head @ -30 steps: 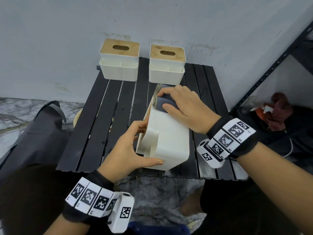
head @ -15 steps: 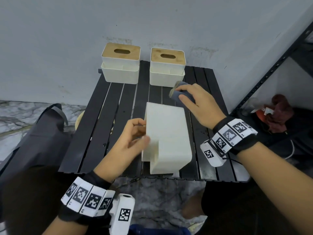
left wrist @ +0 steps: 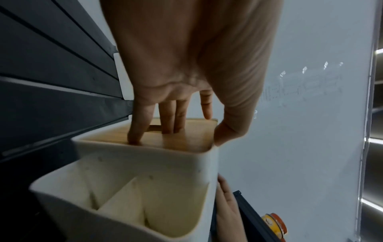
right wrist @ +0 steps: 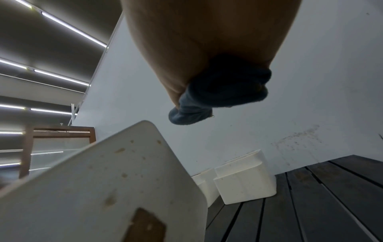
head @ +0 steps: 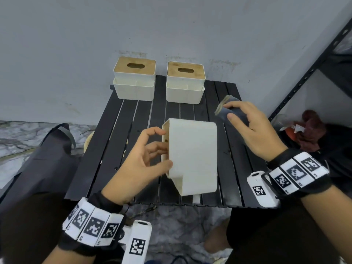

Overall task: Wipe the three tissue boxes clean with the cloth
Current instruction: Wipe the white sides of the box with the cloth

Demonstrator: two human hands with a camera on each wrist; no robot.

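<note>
While the black slatted desk (head: 106,149) carries all three boxes, only the near one is being worked: a white tissue box (head: 192,155) tipped on its side at frame centre, wooden lid facing left, side pocket toward the bottom edge.

Other two tissue boxes sit upright at the top of the frame against the wall: left rear box (head: 134,80), right rear box (head: 185,82), lids up, apart from each other and well apart from both hands.

Left hand (head: 141,164): fingers (left wrist: 135,131) spread and pressed onto the wooden lid (left wrist: 182,139), thumb hooked over the box edge. It steadies the box rather than clamping it.

Right hand (head: 253,130): upper right of the tipped box, lifted clear of it, fingers curled round a balled dark blue cloth (head: 230,111). Cloth touches no box now.

Right wrist view shows brown spots and a bigger brown patch on the box's white face (right wrist: 116,188), so my read is it's not clean yet.

Risks:
- box is balanced on a side, braced from one side only. A hard wipe pushing left to right could slide or roll it off the near desk edge, which is close.
- lid may pop loose under finger pressure.
- balled cloth gives a small contact patch, so it's easy to miss spots.
</note>
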